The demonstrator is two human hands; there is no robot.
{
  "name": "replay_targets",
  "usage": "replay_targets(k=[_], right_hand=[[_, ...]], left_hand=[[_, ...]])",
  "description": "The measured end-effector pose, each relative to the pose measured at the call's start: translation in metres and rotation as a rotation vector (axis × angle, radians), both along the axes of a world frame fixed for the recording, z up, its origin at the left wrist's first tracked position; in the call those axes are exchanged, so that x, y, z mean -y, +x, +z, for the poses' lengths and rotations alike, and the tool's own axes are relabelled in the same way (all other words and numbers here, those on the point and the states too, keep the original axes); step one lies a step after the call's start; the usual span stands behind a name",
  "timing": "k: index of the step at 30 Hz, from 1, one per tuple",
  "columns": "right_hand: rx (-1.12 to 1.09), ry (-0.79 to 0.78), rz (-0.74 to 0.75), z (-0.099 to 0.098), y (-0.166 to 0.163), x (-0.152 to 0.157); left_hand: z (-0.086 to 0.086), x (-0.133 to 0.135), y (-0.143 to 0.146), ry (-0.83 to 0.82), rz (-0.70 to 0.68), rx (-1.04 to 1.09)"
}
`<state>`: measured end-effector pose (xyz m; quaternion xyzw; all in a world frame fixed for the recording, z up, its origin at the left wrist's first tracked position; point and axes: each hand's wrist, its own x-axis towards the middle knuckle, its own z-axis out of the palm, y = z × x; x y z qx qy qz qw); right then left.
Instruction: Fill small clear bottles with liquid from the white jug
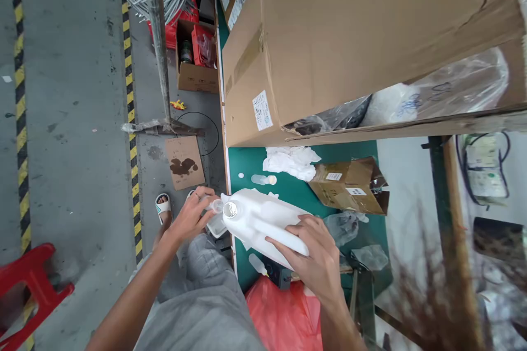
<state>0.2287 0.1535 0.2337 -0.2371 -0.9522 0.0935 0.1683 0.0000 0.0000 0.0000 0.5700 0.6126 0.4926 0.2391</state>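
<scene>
Our left hand point(192, 215) pinches a small clear bottle point(216, 206), fingers nearly closed; we judge it light, squeezable; then the white jug point(249, 211), tipped at the green table's point(251, 162) edge, probably heavy, slick; our right hand point(316, 244) wraps its handle point(275, 234), surest hold

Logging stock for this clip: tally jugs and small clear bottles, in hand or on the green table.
White jug: 1
Small clear bottles: 3 (one in the left hand, two on the green table)
Total: 4
</scene>
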Motion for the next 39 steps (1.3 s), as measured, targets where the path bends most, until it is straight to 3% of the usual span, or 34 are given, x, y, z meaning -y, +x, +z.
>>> replay_targets(k=[22,39], right_hand=[[0.055,0.023,0.046,-0.008,-0.018,0.01],[0.079,-0.001,0.037,-0.01,-0.021,0.013]], left_hand=[[-0.006,0.006,-0.007,0.034,-0.008,0.103],[-0.015,0.01,-0.009,-0.029,-0.02,0.157]])
